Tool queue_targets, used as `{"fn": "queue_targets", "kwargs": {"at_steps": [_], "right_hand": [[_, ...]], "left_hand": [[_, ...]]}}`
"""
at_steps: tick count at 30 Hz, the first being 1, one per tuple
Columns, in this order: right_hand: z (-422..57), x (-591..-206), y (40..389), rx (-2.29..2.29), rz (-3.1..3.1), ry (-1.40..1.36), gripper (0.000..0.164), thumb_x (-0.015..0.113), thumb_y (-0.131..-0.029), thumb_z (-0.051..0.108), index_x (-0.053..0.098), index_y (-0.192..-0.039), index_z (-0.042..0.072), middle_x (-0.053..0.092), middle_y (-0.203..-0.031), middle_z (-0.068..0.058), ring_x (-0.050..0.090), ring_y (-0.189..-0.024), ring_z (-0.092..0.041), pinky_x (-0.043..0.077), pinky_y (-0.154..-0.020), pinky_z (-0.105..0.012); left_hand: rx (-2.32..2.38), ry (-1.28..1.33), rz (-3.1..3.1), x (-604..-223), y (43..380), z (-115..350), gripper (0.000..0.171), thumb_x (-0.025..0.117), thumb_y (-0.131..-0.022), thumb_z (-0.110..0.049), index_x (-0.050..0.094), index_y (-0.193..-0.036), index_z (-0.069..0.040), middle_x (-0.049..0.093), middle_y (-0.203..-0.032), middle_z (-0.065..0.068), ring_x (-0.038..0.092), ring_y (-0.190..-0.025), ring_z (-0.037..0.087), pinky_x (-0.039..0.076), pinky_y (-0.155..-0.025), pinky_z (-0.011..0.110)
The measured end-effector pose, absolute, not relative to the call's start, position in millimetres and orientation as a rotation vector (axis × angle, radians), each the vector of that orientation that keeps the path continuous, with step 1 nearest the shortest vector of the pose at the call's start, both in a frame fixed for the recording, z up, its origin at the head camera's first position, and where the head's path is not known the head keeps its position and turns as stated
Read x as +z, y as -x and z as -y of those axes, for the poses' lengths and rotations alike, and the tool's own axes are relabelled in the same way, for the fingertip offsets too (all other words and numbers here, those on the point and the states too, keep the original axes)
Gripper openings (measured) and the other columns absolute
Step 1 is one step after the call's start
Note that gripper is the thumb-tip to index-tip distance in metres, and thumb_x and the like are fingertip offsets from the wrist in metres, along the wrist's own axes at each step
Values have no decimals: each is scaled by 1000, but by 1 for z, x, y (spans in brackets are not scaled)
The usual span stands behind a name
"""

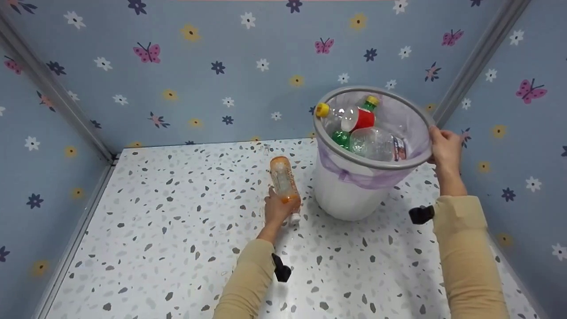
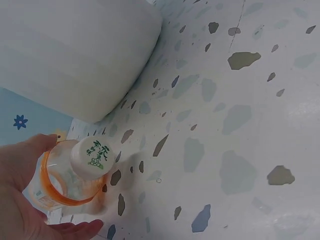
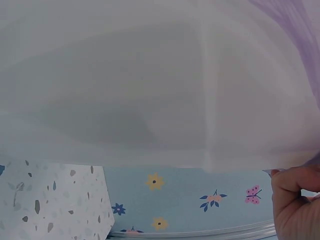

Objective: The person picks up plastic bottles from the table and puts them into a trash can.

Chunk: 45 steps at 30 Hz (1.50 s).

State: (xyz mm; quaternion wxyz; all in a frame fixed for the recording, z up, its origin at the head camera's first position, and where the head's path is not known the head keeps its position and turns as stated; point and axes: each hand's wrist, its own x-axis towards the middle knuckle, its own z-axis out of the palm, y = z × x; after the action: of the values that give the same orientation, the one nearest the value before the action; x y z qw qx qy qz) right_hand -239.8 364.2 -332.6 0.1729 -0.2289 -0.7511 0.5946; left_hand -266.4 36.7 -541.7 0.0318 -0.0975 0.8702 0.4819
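Observation:
An orange-tinted plastic bottle (image 1: 283, 178) with a white cap (image 2: 92, 158) lies on the speckled surface. My left hand (image 1: 280, 207) is around its cap end, thumb at one side. In the left wrist view the fingers (image 2: 82, 230) stretch along the other side, with a gap to the bottle. To the right, a white trash bin (image 1: 343, 199) tilts toward me, with a grey rim and a purple liner (image 1: 376, 179). My right hand (image 1: 445, 148) grips the right side of that rim, its fingers curled in the right wrist view.
Inside the bin lie several plastic bottles, including a clear one with a red label (image 1: 364, 118) and a green one with a yellow cap (image 1: 371, 102). Blue flowered panels (image 1: 248, 88) border the white speckled surface (image 1: 177, 230) at the back and both sides.

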Motion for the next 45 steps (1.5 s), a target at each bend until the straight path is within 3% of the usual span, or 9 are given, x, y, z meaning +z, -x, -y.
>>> {"fn": "queue_targets", "kwargs": {"at_steps": [4, 11, 25, 32, 40, 45], "right_hand": [[-364, -333, 240, 1672, 2131, 660, 28, 48, -89, 32, 53, -95, 5, 49, -67, 0, 48, -43, -3, 41, -38, -17], [-362, -335, 239, 1557, 2215, 671, 43, 44, -90, 37, 51, -110, 0, 51, -69, 3, 48, -46, -1, 43, -43, -17], [-361, -333, 239, 1588, 2201, 696, 49, 44, -90, 37, 47, -118, -3, 51, -69, 3, 48, -46, -1, 42, -42, -16], [-362, -334, 238, 1583, 2203, 684, 45, 44, -90, 38, 49, -113, 0, 51, -70, 3, 49, -47, -1, 43, -43, -16], [-364, -334, 239, 1692, 2109, 633, 26, 49, -89, 30, 52, -91, 5, 48, -61, 1, 46, -42, -4, 39, -37, -18], [-363, -334, 239, 1706, 2094, 621, 23, 49, -89, 29, 52, -88, 6, 47, -60, 1, 46, -40, -4, 39, -36, -18]], "left_hand": [[1539, 281, -2635, -544, 266, -38, 88, 68, -74, -35, 20, -137, 4, 45, -114, 22, 49, -101, 29, 40, -87, 41], [1702, 230, -2552, -544, 265, -41, 70, 66, -76, -26, 32, -130, 2, 51, -112, 17, 52, -99, 27, 41, -84, 42], [1720, 260, -2520, -542, 263, -40, 60, 65, -77, -25, 40, -124, 4, 55, -111, 17, 55, -96, 27, 43, -81, 42], [1782, 236, -2485, -541, 262, -39, 61, 65, -76, -22, 40, -125, 4, 55, -112, 17, 55, -97, 26, 45, -80, 40], [1813, 227, -2470, -529, 261, -36, 61, 65, -78, -20, 38, -128, 2, 53, -114, 16, 54, -99, 26, 45, -81, 37], [1834, 224, -2470, -522, 261, -32, 61, 66, -77, -19, 38, -128, 0, 53, -115, 15, 54, -99, 25, 45, -81, 35]]}}
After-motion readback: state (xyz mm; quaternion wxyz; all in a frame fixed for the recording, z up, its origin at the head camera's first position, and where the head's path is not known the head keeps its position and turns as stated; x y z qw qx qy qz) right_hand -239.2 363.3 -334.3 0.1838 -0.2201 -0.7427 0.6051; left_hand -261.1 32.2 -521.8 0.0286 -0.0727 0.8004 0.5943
